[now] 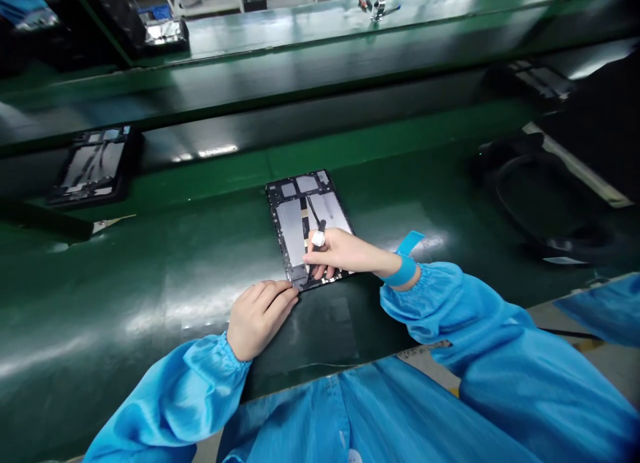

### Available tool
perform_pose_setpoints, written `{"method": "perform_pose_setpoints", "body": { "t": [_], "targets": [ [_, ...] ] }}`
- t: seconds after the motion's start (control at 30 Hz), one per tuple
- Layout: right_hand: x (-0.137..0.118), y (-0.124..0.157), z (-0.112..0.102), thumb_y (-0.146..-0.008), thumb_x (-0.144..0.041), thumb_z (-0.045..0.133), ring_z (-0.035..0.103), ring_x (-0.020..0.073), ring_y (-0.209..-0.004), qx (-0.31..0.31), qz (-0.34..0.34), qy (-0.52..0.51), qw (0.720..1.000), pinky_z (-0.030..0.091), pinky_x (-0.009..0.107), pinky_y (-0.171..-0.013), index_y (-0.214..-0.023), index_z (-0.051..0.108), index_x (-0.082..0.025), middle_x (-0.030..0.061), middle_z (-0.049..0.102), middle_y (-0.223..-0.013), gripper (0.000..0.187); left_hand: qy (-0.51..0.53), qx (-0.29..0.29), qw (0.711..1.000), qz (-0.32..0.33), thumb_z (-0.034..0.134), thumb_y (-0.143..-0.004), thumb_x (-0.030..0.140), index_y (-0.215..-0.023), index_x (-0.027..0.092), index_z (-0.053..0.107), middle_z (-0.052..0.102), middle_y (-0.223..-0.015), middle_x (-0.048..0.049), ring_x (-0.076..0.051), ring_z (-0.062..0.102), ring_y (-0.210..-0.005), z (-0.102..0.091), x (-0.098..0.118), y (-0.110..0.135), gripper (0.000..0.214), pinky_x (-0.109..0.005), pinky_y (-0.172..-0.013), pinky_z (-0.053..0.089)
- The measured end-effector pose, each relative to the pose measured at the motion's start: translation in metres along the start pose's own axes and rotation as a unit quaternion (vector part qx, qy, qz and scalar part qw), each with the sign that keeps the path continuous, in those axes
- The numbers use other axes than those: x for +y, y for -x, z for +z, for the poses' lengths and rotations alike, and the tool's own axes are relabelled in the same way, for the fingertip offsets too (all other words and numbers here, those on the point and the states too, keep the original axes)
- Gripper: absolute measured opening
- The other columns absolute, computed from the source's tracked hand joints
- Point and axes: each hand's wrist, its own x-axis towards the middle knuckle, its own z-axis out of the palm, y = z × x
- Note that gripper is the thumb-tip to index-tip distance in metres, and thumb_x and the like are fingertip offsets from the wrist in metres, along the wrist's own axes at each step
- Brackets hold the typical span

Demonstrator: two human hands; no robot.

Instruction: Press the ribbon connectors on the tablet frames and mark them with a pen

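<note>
An opened tablet [289, 224] lies at a slight angle on the green work surface, its silver battery panels and dark flat cables exposed. My right hand [336, 251] reaches over its lower half, closed around a slim black pen-like tool [321, 227] with a white band. The tool's tip points down near the tablet's lower edge; exactly what it touches is too small to tell. At the tablet's lower left corner rest the fingertips of my left hand [263, 314], the fingers stretched out side by side and the thumb hidden. A blue strap [404, 271] circles my right wrist.
Further opened tablets sit in dark stacks at the left [95, 164] and far right [543, 79]. A sunken dark channel [300, 116] runs behind the work surface. At right lies a blurred black looped object [500, 183]. Small items [379, 9] stand on the far ledge.
</note>
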Motion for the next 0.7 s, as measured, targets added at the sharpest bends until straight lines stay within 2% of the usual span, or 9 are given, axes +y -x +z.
{"method": "perform_pose_setpoints", "body": {
  "t": [0.27,0.7],
  "targets": [
    [0.0028,-0.0004,-0.0008,-0.079,-0.034,0.073,0.074,0.0190,-0.064,-0.018,-0.011,-0.013,1.000,0.057,0.019,-0.044,-0.078,0.059,-0.015,0.0020,0.069,-0.063,0.024,0.017,0.002,1.000,-0.014,0.063,-0.090,0.015,-0.106,0.015,0.063,0.070,-0.100,-0.0057,-0.018,0.061,-0.085,0.0004,0.0012,0.0013,0.016,-0.030,-0.075,0.050],
    [0.0030,0.0014,0.0004,-0.080,-0.037,0.073,0.073,0.0183,-0.063,-0.009,-0.009,0.006,1.000,0.056,0.018,-0.044,-0.077,0.060,-0.015,0.0035,0.071,-0.064,0.025,0.024,0.001,1.000,-0.016,0.064,-0.089,0.014,-0.106,0.014,0.063,0.070,-0.100,-0.0062,-0.017,0.061,-0.086,0.0010,0.0009,0.0019,0.017,-0.030,-0.076,0.050]
  ]
}}
